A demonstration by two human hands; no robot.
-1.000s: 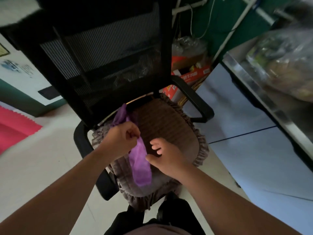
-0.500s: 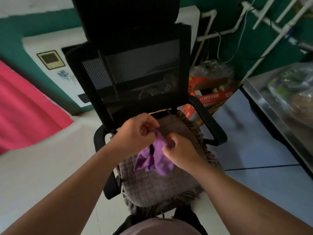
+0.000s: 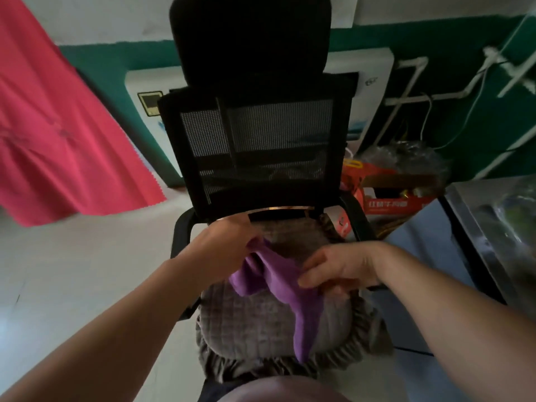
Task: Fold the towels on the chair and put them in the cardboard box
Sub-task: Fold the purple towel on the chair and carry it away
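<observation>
change — since half a second ago the hands have parted and the purple towel point(image 3: 278, 285) is stretched out, no longer bunched | left hand point(image 3: 223, 250) grips its upper end, right hand point(image 3: 339, 268) pinches its edge | towel over the chair point(image 3: 255, 158) seat cushion point(image 3: 261, 329) | red carton point(image 3: 397, 195) — white lettering, unreadable

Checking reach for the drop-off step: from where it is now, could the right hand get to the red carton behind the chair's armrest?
Probably yes, though not directly. The right hand grips the towel; the carton lies beyond the armrest, so it must pass over that.
</observation>
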